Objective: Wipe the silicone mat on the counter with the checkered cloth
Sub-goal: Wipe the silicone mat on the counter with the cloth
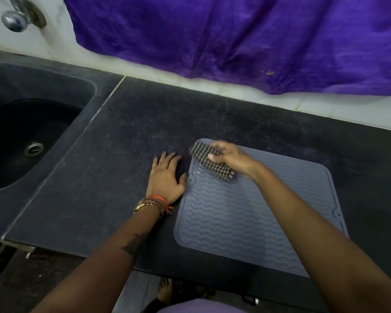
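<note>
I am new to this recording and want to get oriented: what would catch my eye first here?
First the large purple cloth hanging over the white wall at the top. Below it, on the dark speckled counter, the right hand presses a folded checkered cloth onto the far left corner of the blue-grey wavy silicone mat, while the left hand rests flat beside it.

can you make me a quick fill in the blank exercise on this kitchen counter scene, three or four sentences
1. The right hand presses the checkered cloth on the far left corner of the grey ____.
2. The left hand lies flat on the dark counter, just to the ____ of the mat.
3. A watch is worn on the ____ wrist.
4. At the left end of the counter is a dark ____ with a metal drain.

Missing words: mat; left; left; sink
</note>
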Action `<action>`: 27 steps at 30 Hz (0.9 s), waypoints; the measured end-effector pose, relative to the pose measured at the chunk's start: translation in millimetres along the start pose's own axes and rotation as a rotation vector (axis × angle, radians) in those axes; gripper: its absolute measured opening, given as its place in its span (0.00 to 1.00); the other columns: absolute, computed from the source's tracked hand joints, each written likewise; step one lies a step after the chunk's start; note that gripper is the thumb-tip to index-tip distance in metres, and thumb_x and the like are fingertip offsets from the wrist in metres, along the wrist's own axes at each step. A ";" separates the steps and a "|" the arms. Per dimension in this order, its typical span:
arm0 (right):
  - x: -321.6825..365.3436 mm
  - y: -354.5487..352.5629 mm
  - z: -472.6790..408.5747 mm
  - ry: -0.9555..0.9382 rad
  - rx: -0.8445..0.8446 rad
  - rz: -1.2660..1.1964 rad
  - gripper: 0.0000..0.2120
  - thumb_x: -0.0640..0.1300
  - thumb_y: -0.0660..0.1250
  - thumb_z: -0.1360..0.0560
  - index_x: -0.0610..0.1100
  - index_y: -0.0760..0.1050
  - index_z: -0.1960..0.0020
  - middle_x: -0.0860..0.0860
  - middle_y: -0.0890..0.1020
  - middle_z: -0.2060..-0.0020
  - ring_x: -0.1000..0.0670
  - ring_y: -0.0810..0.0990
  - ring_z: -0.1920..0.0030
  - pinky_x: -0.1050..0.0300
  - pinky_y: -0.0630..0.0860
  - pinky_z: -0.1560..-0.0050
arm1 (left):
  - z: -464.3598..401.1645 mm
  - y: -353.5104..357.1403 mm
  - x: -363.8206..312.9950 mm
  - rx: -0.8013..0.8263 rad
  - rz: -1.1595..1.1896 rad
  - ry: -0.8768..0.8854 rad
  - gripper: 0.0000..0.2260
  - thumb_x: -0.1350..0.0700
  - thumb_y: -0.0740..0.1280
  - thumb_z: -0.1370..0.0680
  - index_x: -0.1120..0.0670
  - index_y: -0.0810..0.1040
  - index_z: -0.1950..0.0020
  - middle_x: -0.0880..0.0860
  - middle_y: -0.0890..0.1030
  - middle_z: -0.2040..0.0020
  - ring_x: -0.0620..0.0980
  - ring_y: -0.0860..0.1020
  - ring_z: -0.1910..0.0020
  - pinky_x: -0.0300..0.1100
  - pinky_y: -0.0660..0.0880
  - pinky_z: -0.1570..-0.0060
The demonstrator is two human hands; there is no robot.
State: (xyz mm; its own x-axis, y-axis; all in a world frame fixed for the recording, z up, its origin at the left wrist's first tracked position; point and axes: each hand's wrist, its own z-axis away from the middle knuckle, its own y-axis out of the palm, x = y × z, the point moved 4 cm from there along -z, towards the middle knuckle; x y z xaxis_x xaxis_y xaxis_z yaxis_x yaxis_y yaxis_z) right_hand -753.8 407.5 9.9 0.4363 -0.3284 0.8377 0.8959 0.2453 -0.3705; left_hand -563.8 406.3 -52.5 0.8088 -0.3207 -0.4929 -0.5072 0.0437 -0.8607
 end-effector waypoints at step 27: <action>-9.1 25.1 26.8 -0.060 0.058 0.385 0.22 0.49 0.71 0.29 0.48 0.74 0.36 0.50 0.80 0.44 0.50 0.78 0.43 0.63 0.75 0.47 | -0.1 -3.2 -2.3 -0.027 0.006 0.017 0.25 0.53 0.63 0.26 0.54 0.65 0.29 0.55 0.65 0.27 0.56 0.55 0.25 0.50 0.45 0.25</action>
State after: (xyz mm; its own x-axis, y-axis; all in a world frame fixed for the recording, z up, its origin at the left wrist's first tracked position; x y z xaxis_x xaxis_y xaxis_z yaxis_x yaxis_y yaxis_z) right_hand -737.6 441.1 3.7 0.7323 -0.1490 0.6645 0.6606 0.3923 -0.6401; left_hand -564.0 406.8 -48.6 0.8008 -0.3363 -0.4956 -0.5199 0.0203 -0.8540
